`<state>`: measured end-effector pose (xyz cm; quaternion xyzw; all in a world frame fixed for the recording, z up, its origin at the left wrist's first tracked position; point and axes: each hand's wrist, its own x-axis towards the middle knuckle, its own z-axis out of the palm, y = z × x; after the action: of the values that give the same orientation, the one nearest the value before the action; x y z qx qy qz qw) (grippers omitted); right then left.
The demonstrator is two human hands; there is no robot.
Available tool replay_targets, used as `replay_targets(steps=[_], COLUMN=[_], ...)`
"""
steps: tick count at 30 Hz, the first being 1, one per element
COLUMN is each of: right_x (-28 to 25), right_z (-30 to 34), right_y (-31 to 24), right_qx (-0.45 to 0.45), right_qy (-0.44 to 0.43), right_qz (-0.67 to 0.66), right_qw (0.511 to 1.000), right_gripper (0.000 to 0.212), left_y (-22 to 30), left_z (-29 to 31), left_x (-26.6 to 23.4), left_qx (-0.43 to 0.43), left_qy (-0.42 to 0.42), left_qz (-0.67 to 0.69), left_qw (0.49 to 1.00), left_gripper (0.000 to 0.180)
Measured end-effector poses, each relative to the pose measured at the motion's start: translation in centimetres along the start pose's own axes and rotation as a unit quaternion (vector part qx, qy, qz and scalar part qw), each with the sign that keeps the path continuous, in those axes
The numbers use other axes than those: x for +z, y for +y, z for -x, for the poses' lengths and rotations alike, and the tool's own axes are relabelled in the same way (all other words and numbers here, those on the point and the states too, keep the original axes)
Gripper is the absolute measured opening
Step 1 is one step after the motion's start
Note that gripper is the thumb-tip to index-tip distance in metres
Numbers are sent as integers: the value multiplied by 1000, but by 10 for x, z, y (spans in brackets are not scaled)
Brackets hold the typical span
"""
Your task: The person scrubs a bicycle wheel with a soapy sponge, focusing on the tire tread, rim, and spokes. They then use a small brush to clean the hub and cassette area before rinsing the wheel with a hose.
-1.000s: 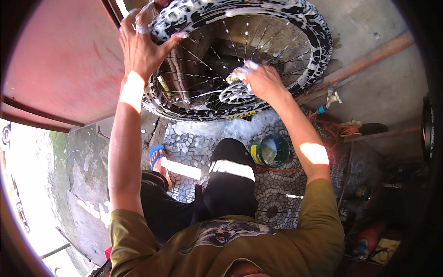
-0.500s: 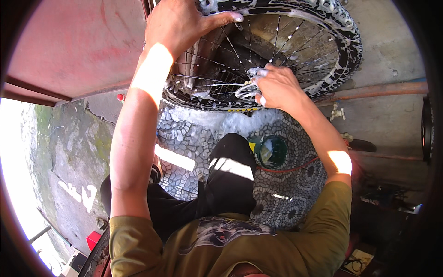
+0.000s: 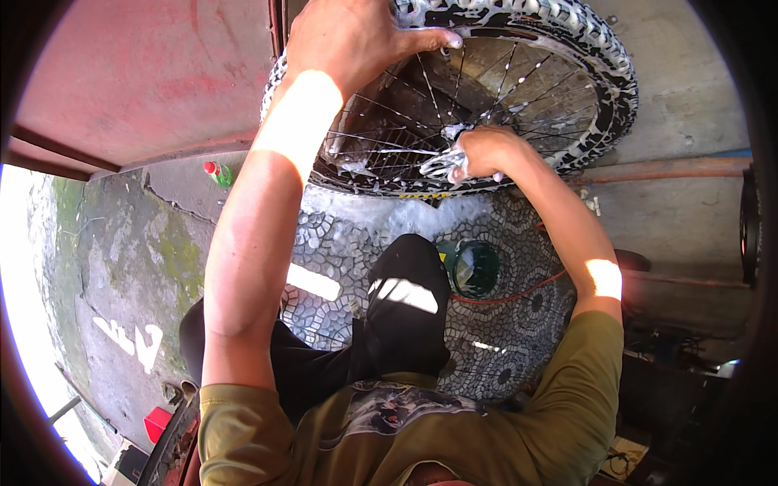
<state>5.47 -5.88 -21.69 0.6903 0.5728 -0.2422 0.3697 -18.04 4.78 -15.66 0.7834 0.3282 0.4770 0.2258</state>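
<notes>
Your two hands are on one foam-flecked wheel [image 3: 620, 89] ahead of you, its lower edge by foam [image 3: 405, 211] on the patterned floor [image 3: 478, 336]: your left hand [image 3: 344, 40] grips it at the upper left, thumb stretched across, while your right hand [image 3: 490, 151] has its fingers bent in at the hub, though I can't tell whether they hold anything. One green bucket [image 3: 494, 271] stands between wheel and you; one red-capped bottle [image 3: 220, 173] is left of your left forearm [image 3: 259, 219].
</notes>
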Motion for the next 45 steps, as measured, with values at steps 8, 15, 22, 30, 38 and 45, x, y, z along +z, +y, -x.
replay_targets(steps=[8,15,22,30,38,45], right_x=[18,59,78,89,291,437], right_z=[13,46,49,21,35,21], right_y=[-7,87,86,83,119,44], right_qx=[41,39,-88,-2,58,252], right_qy=[157,430,399,538,509,496], right_qz=[-30,-303,-362,-409,-404,-425], right_qw=[986,850,838,737,758,714], right_gripper=[52,29,41,28,33,33], left_y=[6,6,-10,-21,-47,-57], left_z=[1,0,0,-2,-16,-18], left_x=[-4,3,12,7,7,1], left_qx=[10,-42,0,59,134,161], left_qy=[-7,5,6,16,-56,-74], left_qz=[-6,-61,-121,-138,-29,-127], left_qw=[1000,997,993,988,989,976], left_gripper=[101,113,114,107,90,75])
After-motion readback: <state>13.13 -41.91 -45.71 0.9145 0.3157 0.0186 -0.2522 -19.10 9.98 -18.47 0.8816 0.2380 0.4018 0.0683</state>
